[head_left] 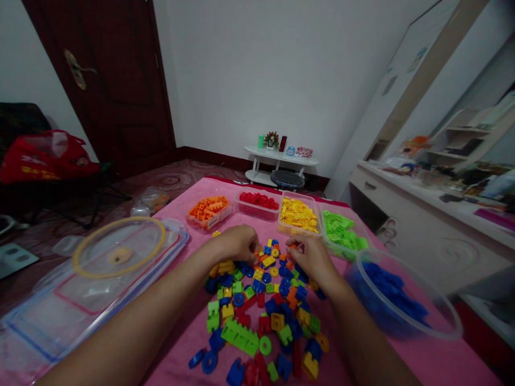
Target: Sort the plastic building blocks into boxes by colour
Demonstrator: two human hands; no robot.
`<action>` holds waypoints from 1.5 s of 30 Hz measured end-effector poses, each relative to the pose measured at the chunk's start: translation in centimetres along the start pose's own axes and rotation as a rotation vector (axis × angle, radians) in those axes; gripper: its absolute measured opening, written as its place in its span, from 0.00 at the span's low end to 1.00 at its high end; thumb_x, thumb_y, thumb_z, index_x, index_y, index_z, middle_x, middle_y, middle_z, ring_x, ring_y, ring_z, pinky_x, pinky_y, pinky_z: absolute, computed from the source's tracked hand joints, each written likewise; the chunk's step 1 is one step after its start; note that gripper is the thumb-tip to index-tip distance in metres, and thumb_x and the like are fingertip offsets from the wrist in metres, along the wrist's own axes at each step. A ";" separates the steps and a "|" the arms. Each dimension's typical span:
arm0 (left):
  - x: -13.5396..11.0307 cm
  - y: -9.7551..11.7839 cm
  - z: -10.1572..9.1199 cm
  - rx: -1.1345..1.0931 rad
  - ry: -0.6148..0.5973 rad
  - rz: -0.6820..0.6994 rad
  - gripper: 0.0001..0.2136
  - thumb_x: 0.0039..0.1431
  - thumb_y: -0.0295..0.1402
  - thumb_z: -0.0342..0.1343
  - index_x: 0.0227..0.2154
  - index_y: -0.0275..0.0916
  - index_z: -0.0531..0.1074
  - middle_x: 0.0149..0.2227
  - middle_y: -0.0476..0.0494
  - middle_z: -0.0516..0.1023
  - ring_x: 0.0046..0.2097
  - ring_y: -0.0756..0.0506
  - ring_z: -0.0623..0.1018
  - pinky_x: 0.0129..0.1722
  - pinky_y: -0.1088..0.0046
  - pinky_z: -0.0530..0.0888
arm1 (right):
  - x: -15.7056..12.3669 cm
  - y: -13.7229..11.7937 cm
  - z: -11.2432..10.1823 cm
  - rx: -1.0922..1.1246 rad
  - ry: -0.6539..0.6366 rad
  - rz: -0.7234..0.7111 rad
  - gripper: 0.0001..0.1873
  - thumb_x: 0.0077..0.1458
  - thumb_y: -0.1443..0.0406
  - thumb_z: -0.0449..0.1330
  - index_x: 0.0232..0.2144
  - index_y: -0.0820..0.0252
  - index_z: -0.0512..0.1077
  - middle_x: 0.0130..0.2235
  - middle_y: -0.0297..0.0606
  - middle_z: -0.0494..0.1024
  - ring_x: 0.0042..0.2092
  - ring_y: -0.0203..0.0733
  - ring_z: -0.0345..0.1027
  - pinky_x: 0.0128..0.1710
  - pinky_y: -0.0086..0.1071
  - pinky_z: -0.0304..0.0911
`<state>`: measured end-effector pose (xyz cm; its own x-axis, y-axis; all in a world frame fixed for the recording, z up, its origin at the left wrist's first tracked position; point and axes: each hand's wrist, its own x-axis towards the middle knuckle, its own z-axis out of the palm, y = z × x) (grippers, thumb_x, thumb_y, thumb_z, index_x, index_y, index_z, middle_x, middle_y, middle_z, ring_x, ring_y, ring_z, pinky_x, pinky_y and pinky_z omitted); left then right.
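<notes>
Mixed toy building bricks (240, 335) in blue, green, red, yellow and orange lie loose on a pink cloth (183, 300). At the left far side of this pile is my left hand (240, 244), fingers curled down among the pieces; whatever its fingertips hold is hidden. My right hand (311, 257) is at the right far side, its thumb and fingers closed around an orange brick (295, 247). Yellow bricks (222, 268) lie just below my left wrist. A long green brick (240, 336) is near the front of the pile.
Behind the pile stand clear containers of orange bricks (208, 209), red bricks (258, 200), yellow bricks (298, 214) and green bricks (344, 230). A round tub (450, 316) of blue bricks is at right. Clear lids (120, 279) are stacked at left. A white shelf (251, 151) stands by the wall.
</notes>
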<state>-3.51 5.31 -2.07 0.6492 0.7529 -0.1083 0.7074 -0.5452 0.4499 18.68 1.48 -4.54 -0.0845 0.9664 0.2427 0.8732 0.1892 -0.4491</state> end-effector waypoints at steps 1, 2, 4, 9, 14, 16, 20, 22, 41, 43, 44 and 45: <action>0.0 -0.1 0.0 -0.025 0.041 0.000 0.08 0.40 0.32 0.60 0.28 0.38 0.77 0.25 0.47 0.77 0.25 0.50 0.70 0.22 0.78 0.61 | -0.2 -0.3 0.2 -0.022 -0.053 -0.014 0.11 0.47 0.66 0.55 0.32 0.58 0.76 0.34 0.38 0.78 0.34 0.39 0.69 0.34 0.29 0.59; 0.1 -0.1 0.1 -0.041 0.076 0.009 0.08 0.41 0.31 0.58 0.28 0.38 0.77 0.25 0.47 0.77 0.24 0.50 0.71 0.22 0.78 0.61 | -0.5 -0.5 0.4 -0.046 -0.104 -0.025 0.11 0.47 0.65 0.56 0.34 0.57 0.76 0.35 0.37 0.78 0.36 0.40 0.69 0.35 0.29 0.59; 0.2 0.0 0.5 -0.049 0.113 0.033 0.08 0.41 0.28 0.56 0.28 0.39 0.77 0.25 0.48 0.77 0.24 0.50 0.71 0.23 0.78 0.61 | -0.9 -1.1 0.7 -0.101 -0.171 -0.030 0.12 0.49 0.64 0.56 0.37 0.55 0.75 0.38 0.38 0.78 0.39 0.41 0.70 0.37 0.29 0.58; 0.5 1.3 1.9 0.086 0.158 0.007 0.10 0.43 0.28 0.55 0.29 0.41 0.77 0.28 0.44 0.77 0.30 0.46 0.74 0.28 0.75 0.65 | -1.1 -1.2 1.3 -0.202 -0.197 -0.019 0.14 0.51 0.64 0.55 0.41 0.55 0.74 0.41 0.39 0.77 0.44 0.42 0.68 0.41 0.30 0.56; 0.4 2.3 2.6 0.251 0.185 -0.004 0.11 0.50 0.29 0.52 0.33 0.37 0.77 0.34 0.35 0.75 0.34 0.40 0.75 0.34 0.67 0.69 | -1.1 -1.0 1.2 -0.178 -0.188 -0.011 0.14 0.49 0.67 0.54 0.39 0.56 0.74 0.40 0.39 0.77 0.43 0.41 0.69 0.39 0.29 0.57; 0.4 2.4 2.8 0.306 0.185 0.010 0.11 0.50 0.28 0.51 0.34 0.37 0.77 0.36 0.34 0.73 0.36 0.40 0.74 0.35 0.66 0.69 | -1.0 -1.0 1.1 -0.152 -0.181 -0.007 0.14 0.49 0.67 0.54 0.38 0.56 0.75 0.40 0.38 0.78 0.42 0.40 0.69 0.39 0.28 0.57; 0.6 2.6 3.1 0.424 0.238 0.071 0.10 0.49 0.27 0.52 0.33 0.35 0.76 0.38 0.34 0.71 0.41 0.38 0.71 0.38 0.63 0.69 | -0.8 -0.7 0.9 -0.109 -0.156 0.007 0.14 0.48 0.67 0.54 0.37 0.57 0.76 0.38 0.39 0.78 0.39 0.40 0.70 0.38 0.29 0.58; 0.7 2.6 3.4 0.443 0.246 0.072 0.09 0.48 0.30 0.54 0.32 0.33 0.76 0.38 0.33 0.71 0.43 0.38 0.69 0.41 0.62 0.68 | -0.6 -0.6 0.9 -0.086 -0.134 0.005 0.13 0.48 0.67 0.54 0.36 0.58 0.76 0.37 0.39 0.79 0.39 0.40 0.70 0.38 0.29 0.58; 1.8 2.8 2.1 -1.334 0.141 -0.245 0.04 0.55 0.28 0.48 0.32 0.34 0.66 0.27 0.45 0.73 0.26 0.50 0.74 0.30 0.74 0.72 | -0.7 -3.4 -0.9 0.292 0.237 -0.076 0.12 0.51 0.64 0.55 0.36 0.61 0.75 0.36 0.40 0.77 0.34 0.40 0.68 0.37 0.32 0.62; 2.0 2.8 2.5 -1.689 -0.005 -0.317 0.07 0.58 0.33 0.46 0.33 0.34 0.64 0.26 0.43 0.72 0.27 0.49 0.75 0.29 0.73 0.73 | -0.9 -4.0 -0.9 0.324 0.228 -0.111 0.13 0.51 0.64 0.56 0.39 0.60 0.74 0.39 0.40 0.77 0.37 0.41 0.68 0.38 0.33 0.63; 2.1 2.7 2.7 -1.802 -0.054 -0.342 0.09 0.59 0.35 0.45 0.33 0.33 0.65 0.26 0.43 0.72 0.26 0.49 0.75 0.29 0.72 0.74 | -0.9 -4.3 -0.8 0.349 0.208 -0.128 0.15 0.51 0.64 0.57 0.42 0.59 0.73 0.41 0.40 0.76 0.37 0.40 0.68 0.38 0.33 0.63; 2.2 2.4 2.8 -1.881 -0.078 -0.352 0.12 0.60 0.37 0.44 0.33 0.33 0.65 0.25 0.42 0.72 0.26 0.49 0.75 0.28 0.72 0.74 | -1.0 -4.4 -0.6 0.379 0.190 -0.140 0.17 0.50 0.64 0.57 0.45 0.58 0.72 0.43 0.40 0.75 0.36 0.39 0.68 0.38 0.32 0.63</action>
<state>0.46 4.62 -3.73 0.6118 0.6793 -0.4053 -0.3460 0.6906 0.6351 15.18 -0.39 -2.27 -0.0684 0.8844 0.4616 0.6187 0.4006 -0.6758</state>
